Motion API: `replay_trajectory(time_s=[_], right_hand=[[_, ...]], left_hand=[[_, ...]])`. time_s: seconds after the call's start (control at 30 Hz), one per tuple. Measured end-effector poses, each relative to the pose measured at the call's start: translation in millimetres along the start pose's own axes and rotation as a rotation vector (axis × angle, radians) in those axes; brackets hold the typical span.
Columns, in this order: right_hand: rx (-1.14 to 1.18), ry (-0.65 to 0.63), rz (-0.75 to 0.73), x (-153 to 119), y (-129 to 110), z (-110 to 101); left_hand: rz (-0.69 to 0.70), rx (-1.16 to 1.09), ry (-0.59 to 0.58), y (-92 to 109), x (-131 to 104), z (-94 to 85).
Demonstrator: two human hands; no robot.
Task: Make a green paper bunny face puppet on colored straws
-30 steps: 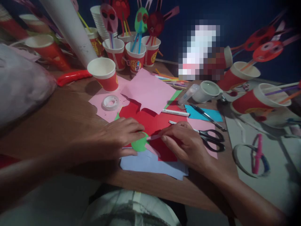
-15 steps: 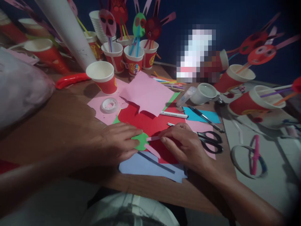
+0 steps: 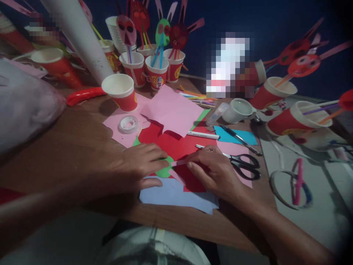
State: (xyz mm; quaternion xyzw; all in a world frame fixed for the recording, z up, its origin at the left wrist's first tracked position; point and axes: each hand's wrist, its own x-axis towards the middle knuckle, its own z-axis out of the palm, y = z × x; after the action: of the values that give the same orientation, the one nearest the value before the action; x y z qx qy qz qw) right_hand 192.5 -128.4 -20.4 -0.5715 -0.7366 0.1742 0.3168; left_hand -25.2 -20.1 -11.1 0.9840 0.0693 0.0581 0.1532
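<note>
A small green paper oval (image 3: 164, 170) lies on the red paper (image 3: 193, 180), with two pink paper strips, or ears, at its right edge. My left hand (image 3: 142, 162) presses flat on the oval, fingers stretched over it and thumb apart on the light blue paper (image 3: 168, 190). Between the thumb and fingers of my right hand (image 3: 213, 167), the upper pink paper strip (image 3: 178, 162) is pinched at its outer end. The lower pink strip (image 3: 176, 176) lies free. Just right of that hand are black-handled scissors (image 3: 244, 165), their blades partly hidden.
Pink paper (image 3: 175, 110), a tape roll (image 3: 128, 125), a white marker (image 3: 204, 135) and a black pen (image 3: 239, 140) lie around the hands. Behind stand a red-and-white paper cup (image 3: 120, 94), several cups with paper faces, and a white mug (image 3: 238, 111). A plastic bag (image 3: 24, 106) is at left.
My left fingers have reached further over the green oval, and the thumb has spread down onto the blue paper. A dark strip seen on the blue paper before no longer shows.
</note>
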Motion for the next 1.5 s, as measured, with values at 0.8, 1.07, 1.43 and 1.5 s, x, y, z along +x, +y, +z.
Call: replay_trajectory(time_s=[0.8,1.07,1.43,1.5], right_hand=[[-0.012,0.003,-0.003,0.4,0.8,-0.4],[-0.013,-0.002,-0.003,-0.7,2.5,0.2],[-0.01,0.028,-0.009,-1.5,2.6,-1.3],[0.01,0.085,-0.036,-1.4,1.1,-4.5]], left_hand=[[0.033,-0.005,-0.062,-3.7,-3.8,0.3],[0.047,-0.013,-0.008,-1.7,-1.3,-4.2],[-0.139,-0.178,0.285,-1.2,-4.9,1.8],[-0.282,-0.29,0.327,3.0,0.4,-3.3]])
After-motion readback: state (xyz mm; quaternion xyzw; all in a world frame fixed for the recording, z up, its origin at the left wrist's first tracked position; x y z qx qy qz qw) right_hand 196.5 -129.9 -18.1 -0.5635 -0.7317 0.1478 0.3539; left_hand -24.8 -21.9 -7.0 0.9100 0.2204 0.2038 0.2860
